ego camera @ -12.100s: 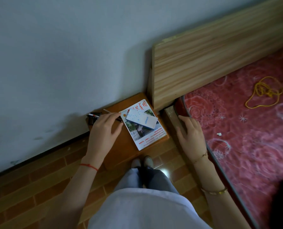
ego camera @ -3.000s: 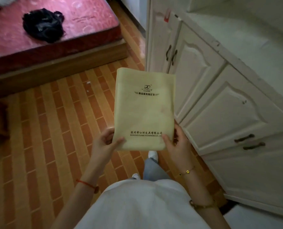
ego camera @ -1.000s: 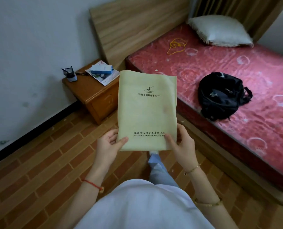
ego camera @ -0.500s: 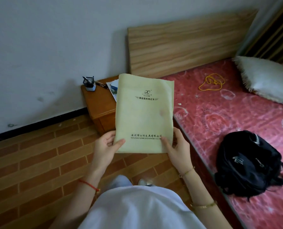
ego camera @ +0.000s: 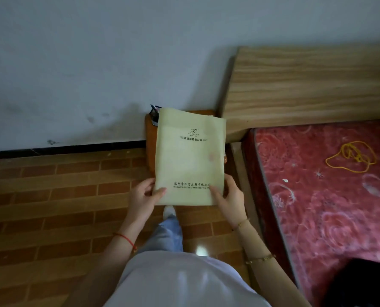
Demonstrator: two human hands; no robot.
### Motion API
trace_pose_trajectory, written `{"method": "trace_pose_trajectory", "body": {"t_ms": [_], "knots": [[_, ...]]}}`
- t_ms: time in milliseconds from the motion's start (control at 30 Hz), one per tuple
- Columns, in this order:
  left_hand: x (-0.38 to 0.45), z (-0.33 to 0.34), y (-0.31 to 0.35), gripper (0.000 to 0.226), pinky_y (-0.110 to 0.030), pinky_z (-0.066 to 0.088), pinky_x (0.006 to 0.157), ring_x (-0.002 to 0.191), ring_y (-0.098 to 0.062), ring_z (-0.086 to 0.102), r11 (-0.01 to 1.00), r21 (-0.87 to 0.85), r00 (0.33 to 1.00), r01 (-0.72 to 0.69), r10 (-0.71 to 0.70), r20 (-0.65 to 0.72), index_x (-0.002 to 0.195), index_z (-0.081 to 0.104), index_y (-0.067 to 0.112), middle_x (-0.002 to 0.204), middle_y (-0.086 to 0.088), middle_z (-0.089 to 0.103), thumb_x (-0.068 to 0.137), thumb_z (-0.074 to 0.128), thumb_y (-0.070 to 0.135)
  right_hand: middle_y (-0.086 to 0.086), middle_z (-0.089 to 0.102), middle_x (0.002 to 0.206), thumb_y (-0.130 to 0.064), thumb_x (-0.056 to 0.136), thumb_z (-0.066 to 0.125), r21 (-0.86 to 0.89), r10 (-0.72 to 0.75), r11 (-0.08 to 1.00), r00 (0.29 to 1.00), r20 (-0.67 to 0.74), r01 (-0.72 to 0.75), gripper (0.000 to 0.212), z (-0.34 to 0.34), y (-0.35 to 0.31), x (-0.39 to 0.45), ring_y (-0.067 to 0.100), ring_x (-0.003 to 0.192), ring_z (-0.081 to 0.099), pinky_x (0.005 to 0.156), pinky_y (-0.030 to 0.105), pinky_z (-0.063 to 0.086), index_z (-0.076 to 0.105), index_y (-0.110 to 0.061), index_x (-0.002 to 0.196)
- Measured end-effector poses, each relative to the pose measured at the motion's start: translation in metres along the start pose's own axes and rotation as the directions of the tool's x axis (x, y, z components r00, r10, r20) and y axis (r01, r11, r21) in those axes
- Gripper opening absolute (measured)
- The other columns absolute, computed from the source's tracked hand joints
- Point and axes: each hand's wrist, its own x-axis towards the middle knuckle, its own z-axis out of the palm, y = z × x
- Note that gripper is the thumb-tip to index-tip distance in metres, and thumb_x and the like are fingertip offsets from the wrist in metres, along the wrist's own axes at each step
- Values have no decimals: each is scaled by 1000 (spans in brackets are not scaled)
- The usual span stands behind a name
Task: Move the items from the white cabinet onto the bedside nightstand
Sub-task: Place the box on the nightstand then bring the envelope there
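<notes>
flat pale-yellow paper notebook: black print
small orange-brown wooden nightstand: behind notebook
mattress: red w/ pale swirls, right of notebook
cord: yellow

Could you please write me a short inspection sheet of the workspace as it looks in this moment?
Surface: wooden nightstand against the wall, mostly hidden behind the notebook.
Job's things: yellow notebook, held in front of the nightstand, cover facing the camera.
Clutter: dark pen holder at the nightstand's back left corner.
Grippers: left hand and right hand each pinch a bottom corner of the notebook.
Cables: yellow cord loose on the red mattress.
Surroundings: wooden headboard, brick-pattern floor, a black object at the lower right.
</notes>
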Motion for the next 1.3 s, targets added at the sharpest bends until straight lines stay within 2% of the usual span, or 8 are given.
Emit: {"method": "trace_pose_trajectory", "body": {"t_ms": [133,333,467,533,767,967,1167,1300], "knots": [[63,-1,-1,44,-17,54,74,96,-13,67,1000,28,1000,9,-10,8,128,59,6,115,-7,70,87,72,13,-7,67,102,-24,87,67,-18,74,997,993,88,-73,40,33,3,68,13,90,65,77,28,54,53,-17,124],[146,0,-12,42,-22,54,75,103,-18,65,983,15,983,180,-181,39,130,56,10,117,-2,65,90,68,16,3,65,114,-22,89,65,-47,213,977,948,237,-208,41,75,7,156,17,97,63,86,35,55,49,-15,126],[198,1,-28,39,-29,59,79,101,-21,67,956,-5,955,294,-294,28,125,60,6,113,-2,68,88,70,11,-1,61,109,-19,89,64,-99,268,963,912,310,-249,42,105,16,204,11,93,57,66,7,46,47,-14,128],[221,1,-39,37,-35,59,83,102,-22,68,941,-10,941,338,-338,14,122,62,7,111,-5,70,86,72,11,-1,60,104,-17,89,65,-130,280,959,902,329,-251,41,122,24,228,12,91,56,58,3,41,48,-13,125],[286,16,-94,40,-29,59,82,102,-15,68,907,-45,908,419,-419,11,125,62,11,112,-2,71,86,71,14,5,62,111,-20,87,65,-175,325,945,854,406,-276,41,181,71,288,23,102,59,83,33,52,48,-14,123],[331,39,-155,29,-20,58,71,97,-13,70,898,-60,900,435,-436,-10,114,66,15,105,1,72,86,71,12,1,59,105,-15,89,63,-214,342,937,850,401,-276,41,228,127,317,17,94,55,74,18,40,47,-10,125],[365,56,-206,46,-26,58,80,102,-14,68,876,-91,877,474,-479,-34,127,62,13,114,-1,71,84,75,21,6,62,111,-15,89,64,-218,338,937,865,372,-272,43,261,169,335,16,95,54,80,24,43,47,-11,129],[376,65,-219,42,-25,57,80,101,-11,67,882,-89,880,462,-469,-71,125,62,13,110,2,71,85,74,19,8,63,115,-18,89,64,-238,307,943,889,339,-234,45,273,186,342,20,99,56,81,26,44,47,-11,129]]}}
